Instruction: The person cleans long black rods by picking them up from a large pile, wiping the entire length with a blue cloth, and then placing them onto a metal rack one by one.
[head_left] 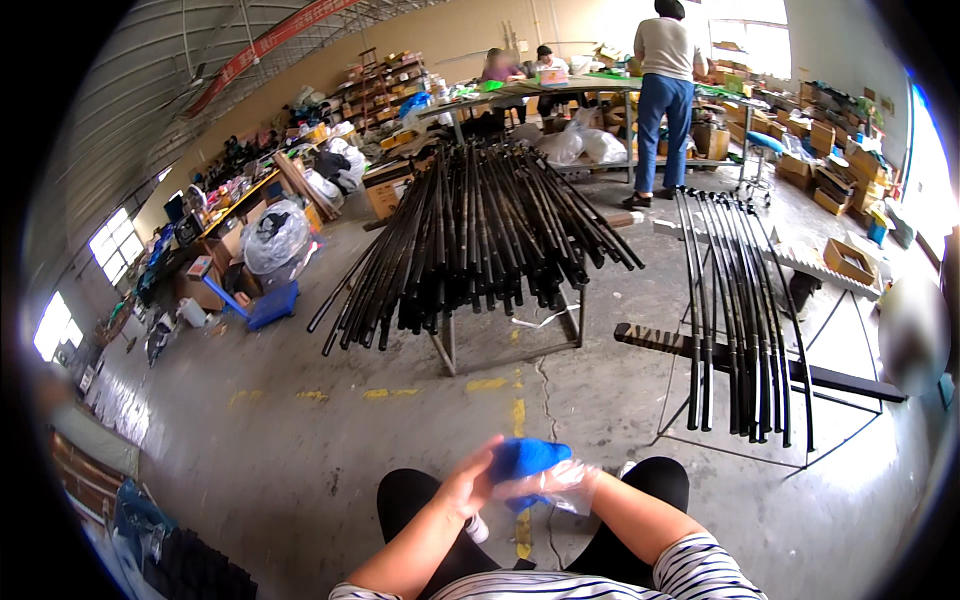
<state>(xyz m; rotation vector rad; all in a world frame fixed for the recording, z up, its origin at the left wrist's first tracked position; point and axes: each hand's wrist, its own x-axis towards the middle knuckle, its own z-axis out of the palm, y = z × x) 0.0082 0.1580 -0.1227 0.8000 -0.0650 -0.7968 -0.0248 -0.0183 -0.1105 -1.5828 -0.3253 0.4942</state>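
Note:
A bunched blue cloth (pixel 528 457) is held between my two hands, above my lap and between my knees. My left hand (pixel 470 482) is bare and presses on the cloth's left side with its fingers closed against it. My right hand (pixel 556 484) grips the cloth from the right and below. Thin clear plastic, like a loose disposable glove, covers the right hand. Motion blurs its fingers slightly. Beyond my hands, a large bundle of long black rods (pixel 480 235) rests on a metal stand, apart from both hands.
To the right, several black rods (pixel 745 330) lean across a wire-frame rack (pixel 825 415) with a dark padded bar (pixel 845 382). A blue folding trolley (pixel 272 305) stands left. A person (pixel 667 90) stands at a far worktable (pixel 560 88); others sit behind it. Boxes and bags line the walls.

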